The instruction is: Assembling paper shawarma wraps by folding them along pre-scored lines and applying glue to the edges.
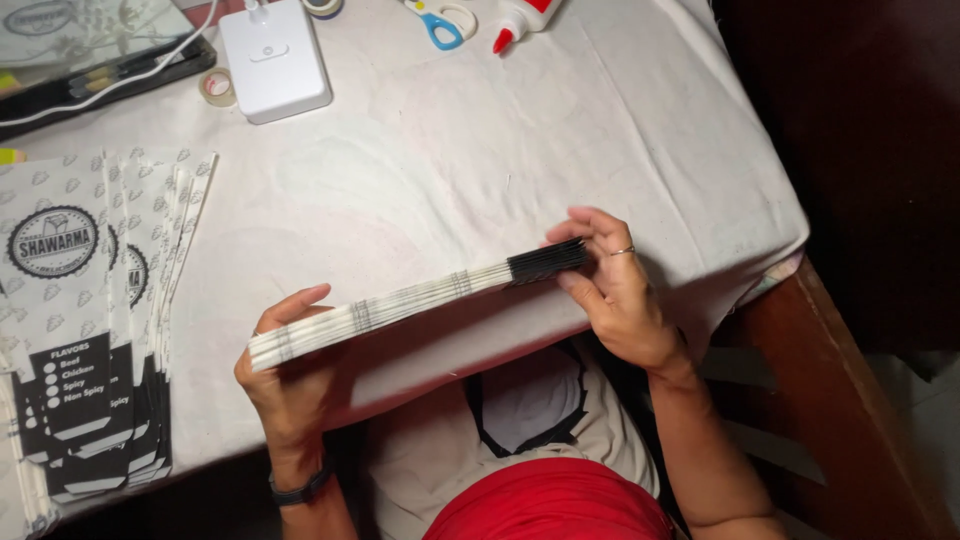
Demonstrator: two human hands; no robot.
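A stack of flat paper bags (420,303) is held edge-up over the near table edge, just above the cloth-covered table (480,170). The left hand (285,375) is closed on its 8 o'clock end, thumb on top, wrist bent upward. The right hand (612,290) is pinched on the dark 2 o'clock end, fingers curled over it. At 9 o'clock one fanned pile of printed bags (85,320) is laid. At 12 o'clock one white box (274,58), one pair of scissors (440,20) and one glue bottle (522,18) are seen; two tape rolls (217,87) lie beside the box.
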